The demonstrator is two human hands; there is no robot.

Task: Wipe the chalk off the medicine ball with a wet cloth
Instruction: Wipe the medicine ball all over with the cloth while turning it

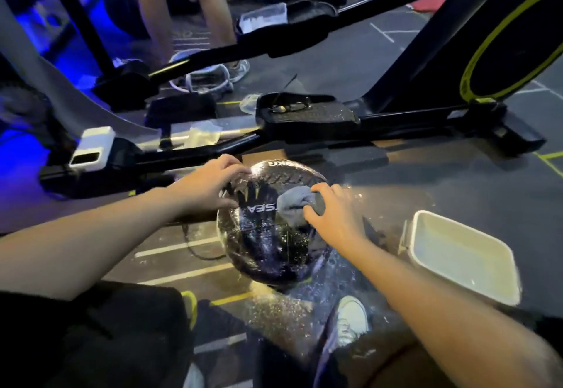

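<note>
1 medicine ball (274, 235), lettering "SEA", "KG" | 1 cloth (294, 204), right hand (330, 215) fingers pinched on it | left hand (210, 188) fingers spread on ball | 1 white tray (463, 256)
</note>
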